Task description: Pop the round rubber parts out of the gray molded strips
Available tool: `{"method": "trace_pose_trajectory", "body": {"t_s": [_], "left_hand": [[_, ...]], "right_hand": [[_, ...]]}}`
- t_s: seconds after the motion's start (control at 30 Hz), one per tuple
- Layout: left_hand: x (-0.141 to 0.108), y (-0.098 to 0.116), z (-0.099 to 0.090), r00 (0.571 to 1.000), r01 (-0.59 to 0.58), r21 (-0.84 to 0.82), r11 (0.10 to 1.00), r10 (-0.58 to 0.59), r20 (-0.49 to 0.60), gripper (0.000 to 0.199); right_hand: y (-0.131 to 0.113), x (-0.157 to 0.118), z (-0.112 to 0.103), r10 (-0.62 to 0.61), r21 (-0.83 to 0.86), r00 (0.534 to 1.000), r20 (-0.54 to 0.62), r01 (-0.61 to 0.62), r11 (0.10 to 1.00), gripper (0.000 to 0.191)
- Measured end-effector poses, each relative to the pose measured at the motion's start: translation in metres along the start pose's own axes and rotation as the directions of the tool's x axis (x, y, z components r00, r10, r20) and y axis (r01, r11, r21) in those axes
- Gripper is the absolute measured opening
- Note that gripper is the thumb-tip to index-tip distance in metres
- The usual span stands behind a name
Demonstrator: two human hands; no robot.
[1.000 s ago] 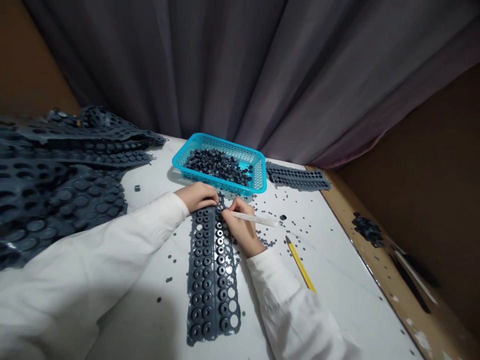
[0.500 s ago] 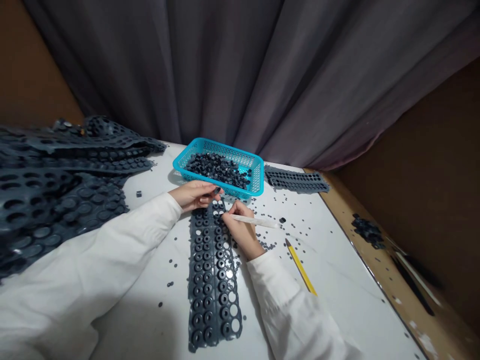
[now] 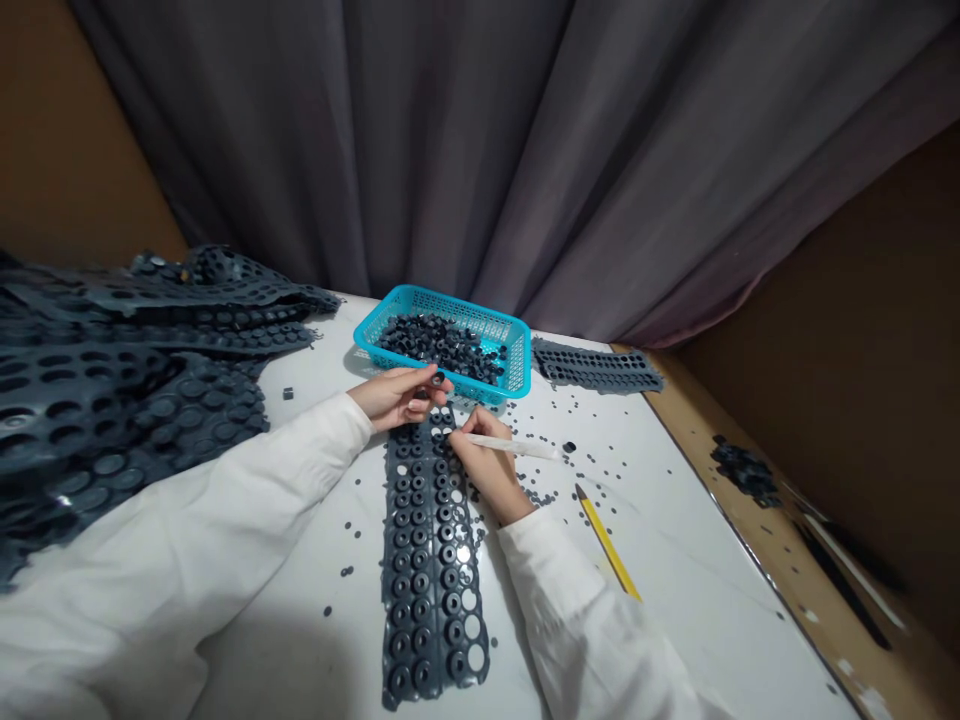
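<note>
A small black ring is pinched at the fingertips by the left hand; a white stick is gripped by the right hand. Below, the dark strip is laid lengthwise toward the blue basket, set just beyond the left hand.

The strip looks glossy and rubbery, the basket plastic, the curtain matt cloth.

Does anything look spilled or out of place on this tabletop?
Yes: small dark discs lie scattered across the white table, mostly right of the rubber strip, ungathered. One lone piece sits left of the basket, apart from those inside.
</note>
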State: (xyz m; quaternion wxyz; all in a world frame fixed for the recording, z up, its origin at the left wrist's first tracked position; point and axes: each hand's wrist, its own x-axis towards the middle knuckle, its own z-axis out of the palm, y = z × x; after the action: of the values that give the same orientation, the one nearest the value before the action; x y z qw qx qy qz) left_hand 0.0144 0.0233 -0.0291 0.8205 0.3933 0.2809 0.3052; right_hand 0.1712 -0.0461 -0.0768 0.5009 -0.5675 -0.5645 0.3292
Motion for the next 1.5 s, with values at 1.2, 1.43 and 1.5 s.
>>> {"method": "trace_pose_trajectory", "body": {"t_s": [1.2, 1.43, 1.5], "left_hand": [[-0.026, 0.027, -0.022, 0.985, -0.027, 0.994, 0.102, 0.171, 0.009, 0.009], [-0.019, 0.010, -0.016, 0.972, -0.033, 0.988, -0.148, 0.226, 0.066, 0.019], [-0.017, 0.005, -0.013, 0.963, -0.076, 0.968, -0.239, 0.236, 0.134, 0.022]], "right_hand": [[0.000, -0.001, -0.003, -0.010, 0.037, 1.000, -0.006, 0.010, 0.999, 0.013], [-0.001, -0.006, -0.008, 0.018, 0.103, 0.998, -0.067, -0.011, 0.995, 0.019], [-0.002, -0.007, -0.009, 0.039, 0.117, 0.998, -0.043, -0.034, 0.993, 0.023]]}}
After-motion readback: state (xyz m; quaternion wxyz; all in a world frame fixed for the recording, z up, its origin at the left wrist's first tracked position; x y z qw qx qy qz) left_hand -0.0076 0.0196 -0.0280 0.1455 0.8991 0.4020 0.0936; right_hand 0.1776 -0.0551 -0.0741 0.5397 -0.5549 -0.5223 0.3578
